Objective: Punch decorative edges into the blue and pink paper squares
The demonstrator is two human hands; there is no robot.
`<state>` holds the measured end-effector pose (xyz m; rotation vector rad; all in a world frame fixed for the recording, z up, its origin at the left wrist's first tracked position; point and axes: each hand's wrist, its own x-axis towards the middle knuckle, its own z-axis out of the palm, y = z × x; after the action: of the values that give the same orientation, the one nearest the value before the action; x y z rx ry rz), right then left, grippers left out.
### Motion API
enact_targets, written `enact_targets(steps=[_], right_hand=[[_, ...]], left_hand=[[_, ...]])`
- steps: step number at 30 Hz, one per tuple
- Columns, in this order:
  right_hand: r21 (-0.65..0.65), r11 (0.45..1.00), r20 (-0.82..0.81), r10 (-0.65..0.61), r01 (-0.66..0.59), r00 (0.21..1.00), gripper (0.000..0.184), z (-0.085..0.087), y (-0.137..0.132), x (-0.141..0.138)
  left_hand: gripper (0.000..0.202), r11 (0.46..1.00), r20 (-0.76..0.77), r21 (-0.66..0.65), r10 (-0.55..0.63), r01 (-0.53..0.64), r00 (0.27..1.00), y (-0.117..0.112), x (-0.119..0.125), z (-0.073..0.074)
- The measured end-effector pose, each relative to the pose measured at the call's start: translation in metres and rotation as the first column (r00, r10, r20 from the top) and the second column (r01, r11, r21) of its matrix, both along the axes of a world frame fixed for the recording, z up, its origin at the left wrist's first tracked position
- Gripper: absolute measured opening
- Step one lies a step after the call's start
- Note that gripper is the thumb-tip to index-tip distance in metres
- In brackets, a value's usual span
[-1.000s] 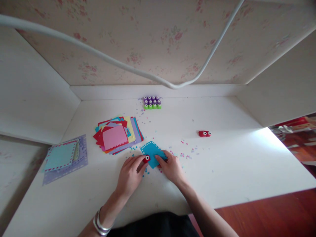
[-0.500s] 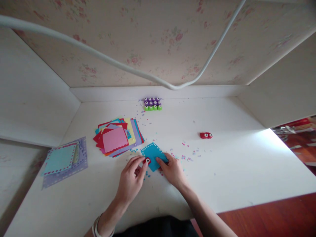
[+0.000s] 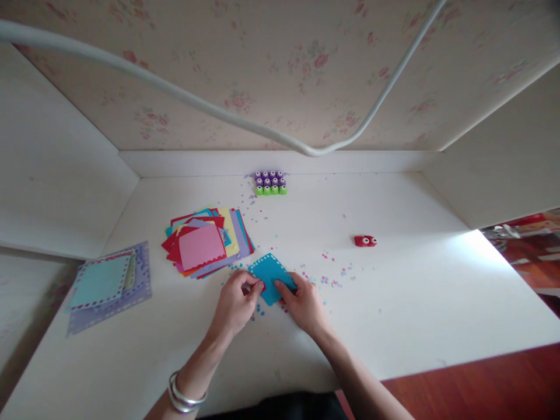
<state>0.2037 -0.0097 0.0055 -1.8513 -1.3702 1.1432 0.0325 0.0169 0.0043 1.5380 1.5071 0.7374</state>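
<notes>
A blue paper square (image 3: 271, 272) with punched holes along its edges lies on the white table (image 3: 394, 303). My left hand (image 3: 236, 303) is closed over a small red punch (image 3: 261, 285) at the paper's left edge, with my fingers covering most of it. Fingers of my right hand (image 3: 304, 303) press down on the paper's near right corner, holding it flat.
A fanned stack of coloured paper squares (image 3: 205, 242) lies left of the blue paper. Punched sheets (image 3: 109, 280) lie at the far left. A block of purple and green punches (image 3: 270, 182) stands at the back. Two red punches (image 3: 365, 240) sit to the right. Confetti bits (image 3: 332, 279) are scattered around.
My left hand has closed over the red punch, which showed its white top before and is now mostly covered. My right hand stays on the blue paper.
</notes>
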Motion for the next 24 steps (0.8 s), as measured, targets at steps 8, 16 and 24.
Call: enact_targets(steps=[8,16,24], right_hand=[[0.035,0.999,0.052,0.034,-0.036,0.998,0.023,-0.001,-0.001,0.001],[0.07,0.997,0.08,0.021,-0.026,0.997,0.024,-0.003,-0.003,-0.001],[0.077,0.996,0.04,-0.041,0.038,0.998,0.025,-0.003,-0.004,0.001]], left_hand=[[0.014,0.988,-0.064,0.143,-0.049,0.058,0.997,0.004,0.001,-0.006],[0.015,0.999,0.084,0.032,-0.039,0.037,0.996,-0.004,-0.003,-0.003],[0.023,0.998,0.154,0.061,0.017,-0.026,0.988,-0.018,-0.013,-0.007]])
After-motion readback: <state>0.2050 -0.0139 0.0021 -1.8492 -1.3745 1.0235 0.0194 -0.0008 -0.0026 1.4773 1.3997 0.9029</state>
